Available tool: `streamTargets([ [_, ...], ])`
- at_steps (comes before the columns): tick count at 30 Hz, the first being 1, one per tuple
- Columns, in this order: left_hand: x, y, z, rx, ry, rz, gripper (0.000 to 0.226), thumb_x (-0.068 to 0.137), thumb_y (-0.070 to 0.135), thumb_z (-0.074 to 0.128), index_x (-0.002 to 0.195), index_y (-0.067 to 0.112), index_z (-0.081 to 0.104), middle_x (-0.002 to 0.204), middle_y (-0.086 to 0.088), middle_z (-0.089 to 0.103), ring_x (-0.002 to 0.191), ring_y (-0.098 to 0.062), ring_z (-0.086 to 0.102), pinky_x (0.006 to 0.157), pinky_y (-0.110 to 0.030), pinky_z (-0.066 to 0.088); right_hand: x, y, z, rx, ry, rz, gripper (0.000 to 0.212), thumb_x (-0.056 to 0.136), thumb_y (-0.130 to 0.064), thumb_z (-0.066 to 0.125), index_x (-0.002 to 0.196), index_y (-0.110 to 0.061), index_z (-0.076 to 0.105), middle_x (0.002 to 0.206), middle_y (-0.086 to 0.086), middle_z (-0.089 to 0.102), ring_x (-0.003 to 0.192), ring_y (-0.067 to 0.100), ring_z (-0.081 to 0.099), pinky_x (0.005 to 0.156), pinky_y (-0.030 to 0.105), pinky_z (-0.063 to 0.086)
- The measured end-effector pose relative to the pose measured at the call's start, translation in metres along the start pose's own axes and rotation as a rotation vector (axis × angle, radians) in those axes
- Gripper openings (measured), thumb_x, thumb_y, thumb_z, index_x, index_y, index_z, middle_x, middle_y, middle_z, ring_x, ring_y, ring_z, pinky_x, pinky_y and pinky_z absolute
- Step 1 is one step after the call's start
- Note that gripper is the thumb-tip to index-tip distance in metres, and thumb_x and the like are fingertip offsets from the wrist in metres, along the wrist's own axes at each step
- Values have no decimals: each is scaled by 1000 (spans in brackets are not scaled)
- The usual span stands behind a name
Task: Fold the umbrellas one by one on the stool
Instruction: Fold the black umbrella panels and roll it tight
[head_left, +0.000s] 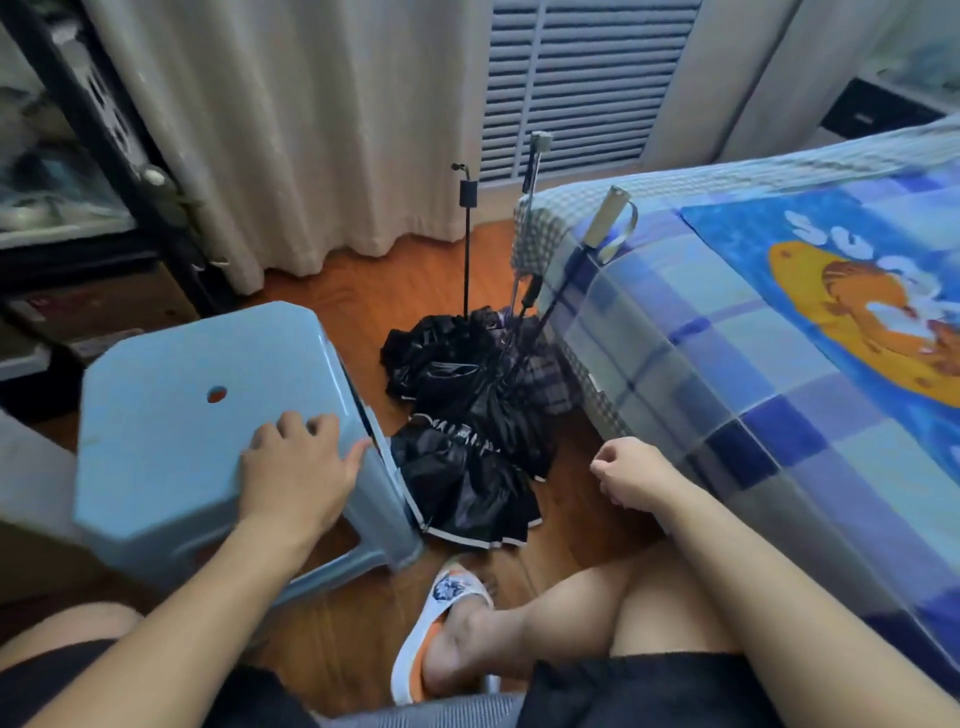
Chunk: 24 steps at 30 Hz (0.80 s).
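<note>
A light blue plastic stool (171, 415) stands on the wooden floor at the left. My left hand (298, 467) rests on its near right edge, thumb hooked over the side. Several unfolded umbrellas (467, 410) lie in a dark heap on the floor between the stool and the bed. Their canopies are black and plaid, and their shafts and handles (610, 213) stand up, some leaning on the bed corner. My right hand (631, 475) hovers to the right of the heap, fingers loosely curled, holding nothing.
A bed (753, 338) with a blue checked cover fills the right side. White curtains (291, 130) and a louvred panel (576, 78) stand behind. A dark shelf (78, 182) is at the left. My crossed leg and slippered foot (441, 623) are in front.
</note>
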<state>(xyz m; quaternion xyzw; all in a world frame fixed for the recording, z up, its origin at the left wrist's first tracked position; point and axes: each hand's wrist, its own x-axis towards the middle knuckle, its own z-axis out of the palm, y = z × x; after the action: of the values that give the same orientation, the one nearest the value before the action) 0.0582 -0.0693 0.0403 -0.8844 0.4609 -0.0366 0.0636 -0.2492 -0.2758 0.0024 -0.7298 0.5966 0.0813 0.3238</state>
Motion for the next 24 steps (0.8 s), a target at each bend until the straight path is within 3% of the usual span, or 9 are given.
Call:
streamTargets([
  [3, 24, -6, -1, -58, 86, 6, 49, 101, 44, 53, 83, 1, 64, 73, -27, 59, 61, -43, 61, 50, -40, 47, 14, 14, 6, -52, -28, 18, 20, 89, -20, 54, 80, -15, 71, 89, 8, 76, 88, 30, 73, 80, 39, 61],
  [7, 51, -17, 5, -73, 150, 23, 35, 99, 28, 49, 75, 4, 61, 60, -25, 59, 50, -40, 61, 47, -43, 50, 46, 6, 10, 19, 48, 2, 18, 91, -21, 55, 83, -21, 71, 89, 4, 76, 90, 28, 73, 85, 37, 58],
  [11, 62, -30, 14, -147, 92, 5, 22, 88, 25, 48, 74, 9, 52, 51, -18, 56, 43, -40, 56, 46, -38, 45, 78, -32, 12, 74, 101, -120, 22, 98, -17, 54, 105, -22, 74, 110, 2, 75, 110, 24, 67, 95, 32, 49],
  [15, 108, -46, 20, -185, 89, -83, 16, 91, 21, 59, 81, 13, 50, 69, -24, 63, 62, -46, 61, 59, -42, 42, 136, -90, 12, 102, 129, -226, 29, 101, -18, 52, 122, -16, 72, 124, 3, 71, 119, 24, 63, 102, 33, 46],
  [18, 144, -35, 23, -267, 201, -167, 10, 90, 17, 58, 82, 12, 54, 82, -18, 63, 76, -41, 59, 63, -43, 45, 188, -127, 30, 353, 91, -114, 35, 98, -16, 52, 129, -13, 67, 116, 6, 72, 107, 25, 67, 99, 40, 55],
  [20, 162, -20, 29, -329, 217, -238, 7, 88, 14, 57, 93, 9, 58, 93, -19, 61, 90, -41, 56, 71, -48, 46, 216, -145, 50, 647, 2, 25, 42, 99, -9, 51, 140, -7, 57, 110, 9, 68, 101, 23, 68, 96, 45, 58],
  [24, 175, -12, 48, -267, 260, -266, 10, 87, 14, 55, 95, 9, 54, 93, -19, 59, 89, -42, 55, 72, -49, 43, 276, -170, 79, 1008, -157, 195, 61, 103, 3, 39, 161, -9, 22, 126, 20, 58, 127, 37, 61, 89, 41, 60],
])
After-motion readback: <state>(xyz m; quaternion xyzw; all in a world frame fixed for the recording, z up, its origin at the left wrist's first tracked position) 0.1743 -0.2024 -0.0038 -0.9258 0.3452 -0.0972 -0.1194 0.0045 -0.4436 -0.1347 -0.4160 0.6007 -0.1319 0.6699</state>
